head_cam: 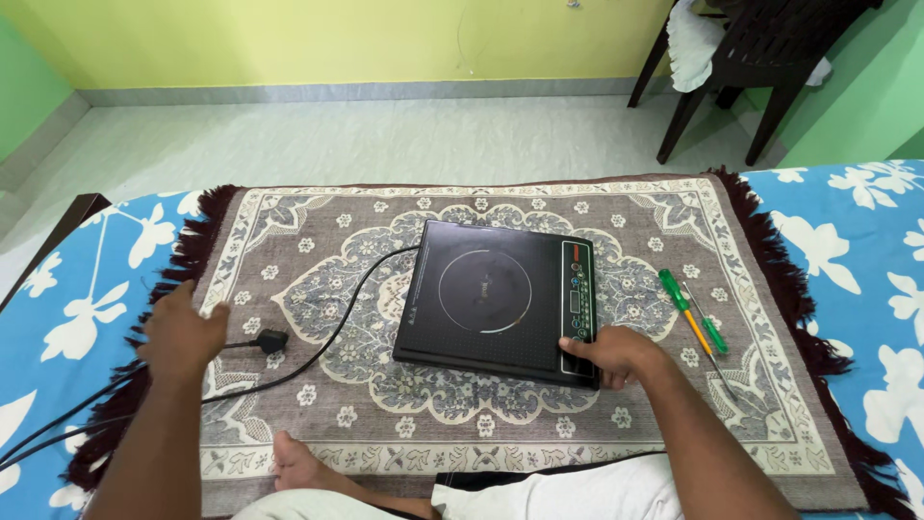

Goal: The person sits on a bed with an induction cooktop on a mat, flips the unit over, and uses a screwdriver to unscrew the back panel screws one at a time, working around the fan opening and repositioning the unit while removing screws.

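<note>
A black induction cooktop lies flat on a patterned brown rug, with its control strip on the right side. My right hand grips its near right corner. My left hand rests on the rug's left edge, over the black power cord, whose plug lies just to the right of the fingers. I cannot tell if the left hand grips the cord.
Two green-handled screwdrivers lie on the rug right of the cooktop. A blue floral sheet covers the bed beneath. A dark plastic chair with a white cloth stands at the back right. My bare foot shows at the bottom.
</note>
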### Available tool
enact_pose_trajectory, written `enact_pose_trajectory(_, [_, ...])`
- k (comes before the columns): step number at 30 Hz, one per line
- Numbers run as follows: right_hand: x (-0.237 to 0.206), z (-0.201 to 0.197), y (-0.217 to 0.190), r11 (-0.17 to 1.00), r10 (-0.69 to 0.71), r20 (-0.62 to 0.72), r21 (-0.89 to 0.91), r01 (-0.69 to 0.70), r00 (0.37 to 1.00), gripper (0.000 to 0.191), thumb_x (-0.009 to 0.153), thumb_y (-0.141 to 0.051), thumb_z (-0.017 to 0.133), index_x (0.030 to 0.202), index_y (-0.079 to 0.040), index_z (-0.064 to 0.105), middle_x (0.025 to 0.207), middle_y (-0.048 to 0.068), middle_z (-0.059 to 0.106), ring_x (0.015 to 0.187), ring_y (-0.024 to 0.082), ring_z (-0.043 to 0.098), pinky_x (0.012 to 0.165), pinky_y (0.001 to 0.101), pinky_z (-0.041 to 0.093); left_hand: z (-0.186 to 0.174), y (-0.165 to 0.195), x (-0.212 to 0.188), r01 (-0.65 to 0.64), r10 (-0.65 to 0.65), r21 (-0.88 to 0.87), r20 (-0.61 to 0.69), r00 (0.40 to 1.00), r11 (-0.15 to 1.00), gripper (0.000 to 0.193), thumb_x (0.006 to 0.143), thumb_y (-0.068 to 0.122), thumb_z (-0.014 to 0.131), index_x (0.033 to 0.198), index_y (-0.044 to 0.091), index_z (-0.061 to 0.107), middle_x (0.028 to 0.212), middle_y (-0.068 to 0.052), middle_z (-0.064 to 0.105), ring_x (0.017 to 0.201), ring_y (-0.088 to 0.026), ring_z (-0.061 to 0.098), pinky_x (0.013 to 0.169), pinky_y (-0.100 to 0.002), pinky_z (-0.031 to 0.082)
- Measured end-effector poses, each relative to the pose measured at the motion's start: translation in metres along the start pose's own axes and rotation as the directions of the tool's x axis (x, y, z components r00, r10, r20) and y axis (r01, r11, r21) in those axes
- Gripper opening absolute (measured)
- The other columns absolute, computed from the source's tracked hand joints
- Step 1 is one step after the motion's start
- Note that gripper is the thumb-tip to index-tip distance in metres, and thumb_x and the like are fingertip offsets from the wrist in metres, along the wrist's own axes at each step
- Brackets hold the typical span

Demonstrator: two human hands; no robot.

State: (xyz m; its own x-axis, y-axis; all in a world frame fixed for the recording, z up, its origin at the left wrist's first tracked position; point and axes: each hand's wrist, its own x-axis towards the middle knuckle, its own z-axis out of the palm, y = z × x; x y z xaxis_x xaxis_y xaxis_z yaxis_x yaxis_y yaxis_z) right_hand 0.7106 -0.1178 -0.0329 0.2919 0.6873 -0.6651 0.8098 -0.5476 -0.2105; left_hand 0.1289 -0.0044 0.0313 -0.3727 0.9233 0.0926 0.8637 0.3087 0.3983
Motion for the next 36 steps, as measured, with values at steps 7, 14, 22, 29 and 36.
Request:
enact_pose_trajectory(7, [-0.007, 0.011, -0.01, 1.0, -0.027, 0.186, 0.003, 0.027, 0.982, 0.093, 0.081, -0.087, 0.047, 0.117, -0.007, 0.077, 0.087, 0.017, 0.08, 0.074, 0.025, 0.08, 0.067, 0.0363, 0.064, 0.017, 0.009, -0.01, 0.028, -0.026, -0.017, 0.093, 0.995, 0.999, 0.078, 0.089, 0.045, 0.073, 0.157, 0.019, 0.044, 0.158, -0.018, 0.047, 0.142, -0.042, 0.047, 0.112, -0.068, 0.035])
enact_pose_trajectory(14, [-0.025, 0.014, -0.025, 0.995, -0.034, 0.13, -0.085, 0.045, 0.991, 0.093, 0.081, -0.089, 0.044, 0.112, -0.007, 0.076, 0.086, 0.015, 0.078, 0.073, 0.024, 0.078, 0.07, 0.0371, 0.064, 0.067, 0.097, -0.061, -0.049, 0.123, -0.155, 0.515, 0.848, 0.987, 0.086, 0.093, 0.047, 0.066, 0.164, 0.019, 0.027, 0.165, -0.018, 0.038, 0.144, -0.04, 0.049, 0.121, -0.058, 0.034])
enact_pose_trajectory(22, [-0.009, -0.032, -0.087, 0.866, -0.469, -0.477, -0.414, 0.28, 0.743, 0.087, 0.085, -0.08, 0.05, 0.125, -0.004, 0.062, 0.119, 0.017, 0.066, 0.111, 0.033, 0.064, 0.091, 0.0504, 0.056, 0.07, 0.141, -0.137, -0.597, 0.351, 0.23, 0.628, 0.694, 0.768, 0.114, 0.088, 0.063, 0.07, 0.166, 0.021, -0.002, 0.172, -0.016, 0.002, 0.157, -0.04, 0.012, 0.12, -0.067, 0.016])
enact_pose_trajectory(29, [0.019, -0.055, -0.125, 0.825, -0.503, -0.385, -0.482, 0.296, 0.774, 0.099, 0.085, -0.08, 0.052, 0.161, -0.025, 0.021, 0.167, 0.011, 0.018, 0.152, 0.038, 0.02, 0.119, 0.0597, 0.02, 0.097, 0.142, -0.172, -0.835, 0.554, 0.277, 0.643, 0.529, 0.476, 0.101, 0.095, 0.062, 0.058, 0.164, 0.024, -0.003, 0.172, -0.014, 0.0, 0.157, -0.038, 0.007, 0.119, -0.07, 0.013])
enact_pose_trajectory(36, [0.023, -0.056, -0.107, 0.912, -0.372, -0.424, -0.333, 0.239, 0.826, 0.099, 0.088, -0.079, 0.05, 0.161, -0.016, 0.03, 0.16, 0.014, 0.04, 0.147, 0.035, 0.039, 0.121, 0.0506, 0.031, 0.114, 0.139, -0.167, -0.838, 0.616, 0.308, 0.573, 0.541, 0.45, 0.077, 0.104, 0.055, 0.04, 0.164, 0.026, 0.0, 0.17, -0.01, 0.008, 0.154, -0.037, 0.015, 0.117, -0.071, 0.016])
